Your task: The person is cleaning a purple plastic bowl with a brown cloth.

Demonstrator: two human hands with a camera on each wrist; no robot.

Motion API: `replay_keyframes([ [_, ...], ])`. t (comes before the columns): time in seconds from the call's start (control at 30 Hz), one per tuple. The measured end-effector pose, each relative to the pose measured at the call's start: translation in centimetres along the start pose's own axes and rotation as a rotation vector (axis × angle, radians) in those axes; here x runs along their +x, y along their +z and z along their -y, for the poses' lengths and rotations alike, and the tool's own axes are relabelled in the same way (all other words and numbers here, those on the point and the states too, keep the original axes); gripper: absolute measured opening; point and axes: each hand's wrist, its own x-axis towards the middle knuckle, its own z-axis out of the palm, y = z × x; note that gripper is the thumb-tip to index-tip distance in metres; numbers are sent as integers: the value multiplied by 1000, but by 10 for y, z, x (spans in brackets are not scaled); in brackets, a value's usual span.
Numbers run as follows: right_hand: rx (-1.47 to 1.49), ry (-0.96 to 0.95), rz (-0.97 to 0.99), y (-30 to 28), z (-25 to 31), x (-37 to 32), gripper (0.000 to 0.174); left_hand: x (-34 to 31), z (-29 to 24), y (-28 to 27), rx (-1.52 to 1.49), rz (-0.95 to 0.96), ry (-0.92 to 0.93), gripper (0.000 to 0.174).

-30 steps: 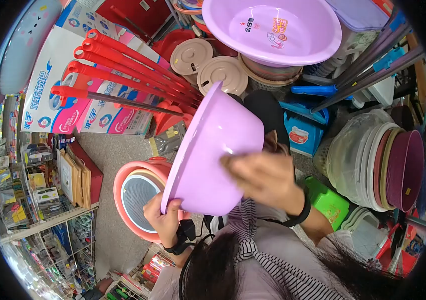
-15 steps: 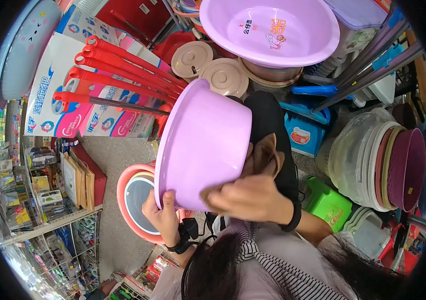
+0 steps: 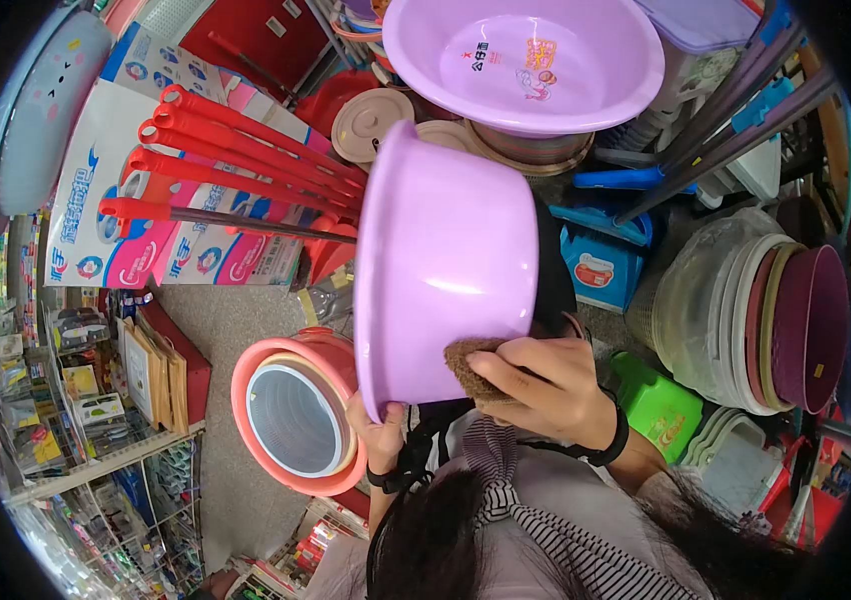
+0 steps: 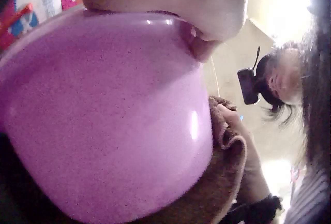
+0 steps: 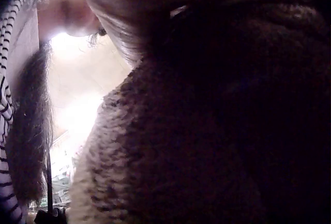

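Note:
A light purple plastic basin (image 3: 446, 250) is held tipped on its side in front of the body, its outer wall facing up and its rim to the left. My left hand (image 3: 378, 435) grips the rim at the near end, thumb on the outside. In my right hand (image 3: 556, 390) a brown cloth (image 3: 471, 370) is bunched and pressed to the outer wall near the base. The left wrist view has the basin (image 4: 114, 105) large, with the brown cloth (image 4: 230, 162) beside its edge. Dark cloth (image 5: 155, 146) fills most of the right wrist view.
Another purple basin (image 3: 526, 70) sits on a stack ahead. Red-handled poles (image 3: 246, 180) lean by printed boxes (image 3: 86, 200) at the left. Nested pink tubs (image 3: 246, 440) stand on the floor. Stacked tubs (image 3: 736, 330) and a green stool (image 3: 658, 410) are at the right.
The basin has shifted right and turned so more of its side faces up. My right hand, blurred earlier, has moved with the cloth down along the wall, then right toward the base. The left hand keeps its grip.

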Motion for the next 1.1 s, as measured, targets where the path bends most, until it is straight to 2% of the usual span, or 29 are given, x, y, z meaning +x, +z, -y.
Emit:
replay_keyframes([
  [0.03, 2, 2, 2, -2, 0, -1, 48, 0, 2, -4, 149, 100, 42, 44],
  [0.17, 32, 29, 71, -6, -1, -1, 47, 10, -19, -8, 230, 226, 29, 39],
  [0.27, 25, 24, 89, -2, 1, -2, 46, 20, -59, 13, 263, 160, 29, 38],
  [0.4, -12, -10, 170, 6, 12, -4, 42, 21, -71, 20, 371, 91, 63, 42],
  [0.47, 9, 14, 224, 5, 16, -6, 39, 21, -69, 18, 371, 56, -62, 42],
  [0.5, 31, 34, 236, 4, 17, -6, 36, 22, -67, 15, 370, 60, -61, 42],
  [0.53, 30, 38, 233, 1, 16, -4, 36, 22, -65, 12, 337, 82, -27, 43],
  [0.63, -164, -87, 78, -5, 1, 9, 21, 21, -59, 11, 329, 90, 54, 47],
  [0.7, -166, 91, -59, -13, 0, 31, 24, 21, -56, 12, 349, 86, 110, 50],
  [0.77, -97, 272, -81, -21, 3, 48, 27, 14, -53, 7, 162, 186, -72, 67],
  [0.8, -51, 359, -77, -22, 3, 55, 29, 14, -44, 8, 139, 218, -4, 86],
  [0.9, -78, 444, 13, -12, 4, 65, 28, 13, -40, 8, 195, 281, -51, 95],
  [1.1, -16, 428, -79, 3, 10, 59, 28, 22, -58, 20, 280, 330, 29, 95],
])
